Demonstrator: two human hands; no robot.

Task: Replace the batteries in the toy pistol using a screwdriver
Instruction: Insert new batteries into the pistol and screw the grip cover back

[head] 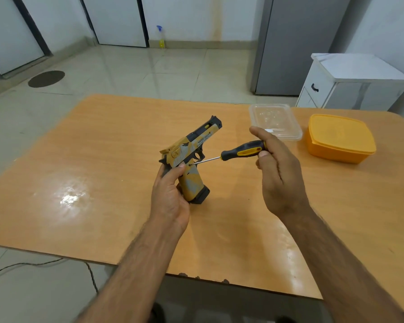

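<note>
Reading "DESERT EAGLE" in dark print along the slide of the toy pistol [189,157]; smaller print beneath staying illegible.

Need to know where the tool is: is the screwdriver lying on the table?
No, the right hand holds the screwdriver above the table, its tip at the toy pistol.

Toy pistol [191,155], gripped by the left hand [169,194]: mustard-yellow body with grey camouflage patches, black slide top, muzzle and magazine base below the grip. Screwdriver [238,152], pinched by the right hand [278,176]: black handle with yellow inlay, bright silver shaft running from the grip toward the pistol. Table [103,183]: light orange wood grain. Beyond the right hand: a clear colourless container [274,120] and an opaque orange-yellow lidded box [341,138].
</note>
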